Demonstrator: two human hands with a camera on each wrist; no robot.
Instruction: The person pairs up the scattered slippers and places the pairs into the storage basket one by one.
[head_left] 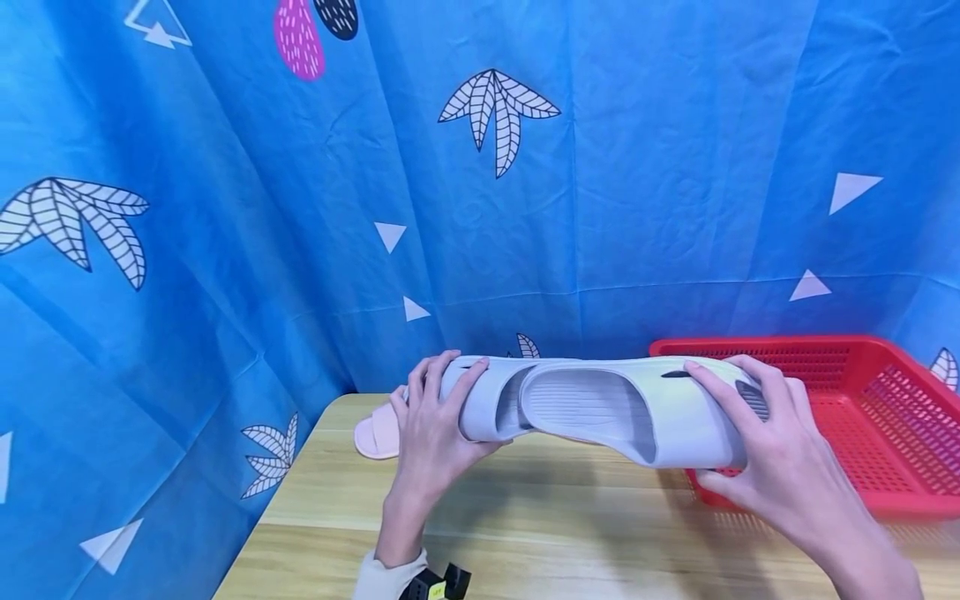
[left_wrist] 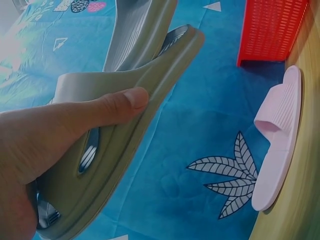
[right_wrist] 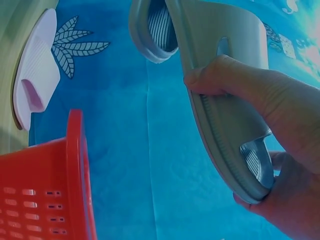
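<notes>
- Two light grey, rubbery-looking slippers hang side-on above a pale wood tabletop (head_left: 525, 521), one in each hand, their heel ends overlapping midway.
- At left, the left hand (head_left: 431, 421) grips its slipper (head_left: 483, 410) by the strap end, fingers bent over the upper edge, parted only by the slipper's bulk; the left wrist view shows the thumb (left_wrist: 134, 97) laid along the side.
- At right, the right hand (head_left: 783, 442) holds the nearer slipper (head_left: 678, 427) at the toe, fingers bent across the strap and thumb beneath, spread about as wide as the toe is thick.
- Steady handling of the pair would seem to call for matched height, a firm pinch beside the cut-outs and no squeezing of the soft-looking straps; uneven pull could slide the heels apart.
- Beyond the left hand, a pale pink open-toed slipper (left_wrist: 276, 145) rests on the tabletop.
- Close behind the right hand stands a red perforated plastic basket (head_left: 757, 344), its rim best given some clearance, before a blue printed curtain (head_left: 637, 208).
</notes>
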